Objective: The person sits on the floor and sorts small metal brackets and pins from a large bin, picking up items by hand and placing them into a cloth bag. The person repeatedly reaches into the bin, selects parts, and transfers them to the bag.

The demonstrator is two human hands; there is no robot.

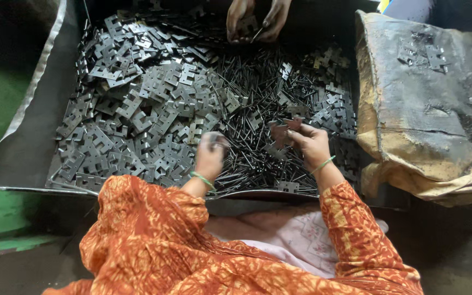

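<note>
Right hand (pixel 310 143) pinching a hinge leaf (pixel 283 133), left hand (pixel 210 154) blurred, grip unclear, over metal tray (pixel 25 147) of pins (pixel 252 104), co-worker's hands (pixel 256 21) at twelve o'clock, worn sack (pixel 427 104) at three o'clock.

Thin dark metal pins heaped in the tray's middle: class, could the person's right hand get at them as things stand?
Probably yes. The right hand hovers just above the thin dark metal pins, nothing between, though its fingers already hold a flat metal plate.

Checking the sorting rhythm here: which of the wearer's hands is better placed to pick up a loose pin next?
Probably the right hand: it hovers over the pins, while the left hand is blurred.
</note>
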